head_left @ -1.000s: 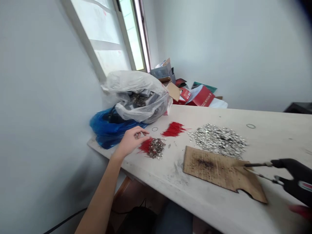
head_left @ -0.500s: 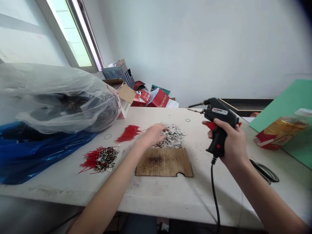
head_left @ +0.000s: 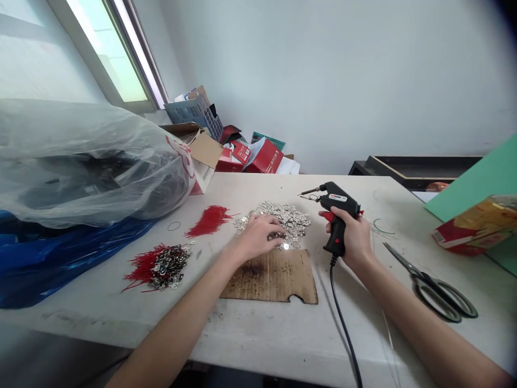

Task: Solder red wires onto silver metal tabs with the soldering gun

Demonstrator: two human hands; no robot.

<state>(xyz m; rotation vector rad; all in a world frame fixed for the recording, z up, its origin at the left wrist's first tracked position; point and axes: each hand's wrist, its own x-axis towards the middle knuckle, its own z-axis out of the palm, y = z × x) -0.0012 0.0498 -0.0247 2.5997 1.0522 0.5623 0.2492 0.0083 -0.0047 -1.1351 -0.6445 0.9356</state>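
Note:
My right hand [head_left: 350, 236] grips a black soldering gun [head_left: 339, 202] by its handle, with fingers around the red trigger. The gun's tip points left, above the table. My left hand [head_left: 262, 236] lies at the front of a pile of small silver metal tabs [head_left: 288, 218], its fingers curled over some of them. How many it grasps is hidden. Below that hand is a scorched piece of cardboard [head_left: 278, 277] with a notch in its front edge. To the left lie a bundle of red wires [head_left: 210, 220] and a heap of red wires with metal tabs on their ends [head_left: 159, 268].
Scissors [head_left: 432, 288] lie on the right beside my forearm. A red and yellow package [head_left: 476, 226] stands near a green board [head_left: 480, 178]. A clear plastic bag [head_left: 97, 161] and blue plastic [head_left: 72, 258] cover the left side. Boxes [head_left: 264, 156] are piled behind. The gun's cord [head_left: 343, 323] hangs over the front edge.
My left hand has drawn nearer along the pile, its fingers curling over tabs, and the tabs have spread leftward. The soldering gun in my right hand has moved left and slightly lower.

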